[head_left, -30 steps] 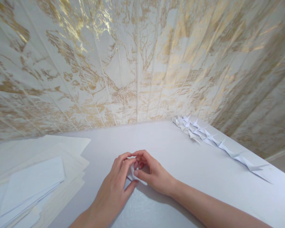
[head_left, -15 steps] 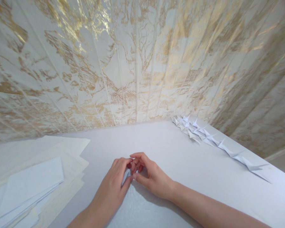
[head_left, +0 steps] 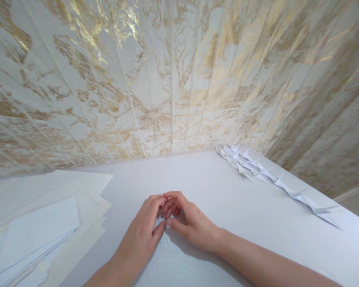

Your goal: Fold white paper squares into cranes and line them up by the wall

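Note:
My left hand (head_left: pixel 145 223) and my right hand (head_left: pixel 191 223) meet over the middle of the white table, fingertips touching. Between them is a small piece of folded white paper (head_left: pixel 159 218), of which only a sliver shows; its shape is hidden by the fingers. The left fingers curl over it from the left, with the thumb bent in below. From the right, the right index finger arches across the top, the other fingers are curled under, and the thumb tip presses close to the left thumb.
Several folded paper cranes (head_left: pixel 257 169) stand in rows along the table's right edge. At the left lies a spread stack of cream sheets (head_left: pixel 89 191), with white paper pieces (head_left: pixel 44 227) on top. Behind the table (head_left: pixel 155 171) hangs a white curtain (head_left: pixel 155 91) with gold print.
Both hands stay in the same place. The left fingers have risen slightly towards the right fingertips, and less of the paper shows between them.

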`<state>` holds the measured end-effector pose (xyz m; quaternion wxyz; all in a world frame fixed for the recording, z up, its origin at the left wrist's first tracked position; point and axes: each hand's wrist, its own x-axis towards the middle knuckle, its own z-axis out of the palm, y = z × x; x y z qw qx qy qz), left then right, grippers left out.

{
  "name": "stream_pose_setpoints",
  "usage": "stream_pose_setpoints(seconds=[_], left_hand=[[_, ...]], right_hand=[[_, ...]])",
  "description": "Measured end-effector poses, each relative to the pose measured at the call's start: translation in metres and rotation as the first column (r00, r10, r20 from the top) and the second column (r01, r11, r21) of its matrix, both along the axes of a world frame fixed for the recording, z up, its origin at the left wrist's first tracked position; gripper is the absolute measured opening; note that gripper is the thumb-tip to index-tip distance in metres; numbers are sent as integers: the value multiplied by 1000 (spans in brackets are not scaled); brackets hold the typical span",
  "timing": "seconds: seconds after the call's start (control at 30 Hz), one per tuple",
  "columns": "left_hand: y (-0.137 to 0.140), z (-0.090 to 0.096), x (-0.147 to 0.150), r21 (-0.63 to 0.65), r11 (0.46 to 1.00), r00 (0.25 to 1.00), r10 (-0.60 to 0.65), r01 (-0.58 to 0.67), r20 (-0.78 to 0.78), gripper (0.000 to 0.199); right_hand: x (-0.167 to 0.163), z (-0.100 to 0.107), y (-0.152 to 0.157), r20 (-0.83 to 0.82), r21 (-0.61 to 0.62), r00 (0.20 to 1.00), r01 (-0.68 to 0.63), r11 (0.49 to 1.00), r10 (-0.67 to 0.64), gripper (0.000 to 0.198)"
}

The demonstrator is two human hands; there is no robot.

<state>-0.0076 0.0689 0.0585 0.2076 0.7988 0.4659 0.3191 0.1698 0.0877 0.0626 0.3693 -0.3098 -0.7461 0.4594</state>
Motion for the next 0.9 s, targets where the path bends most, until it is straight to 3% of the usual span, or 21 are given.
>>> stream_pose_setpoints(seconds=[0.13, 0.27, 0.67, 0.9], left_hand=[[-3, 1, 2, 104, 994, 999, -11, 16, -47, 48], [-8, 5, 5, 171, 984, 995, -25, 42, -99, 49], [-10, 3, 6, 159, 983, 993, -83, 96, -83, 55], [-12, 4, 5, 163, 978, 992, -121, 127, -46, 42]], right_hand=[[-1, 3, 0, 3, -17, 1000, 11, 1000, -11, 55], [0, 4, -1, -8, -58, 1000, 9, 998, -9, 51], [1, 4, 0, 60, -83, 998, 39, 996, -34, 49], [2, 3, 0, 51, -77, 998, 25, 997, -21, 51]])
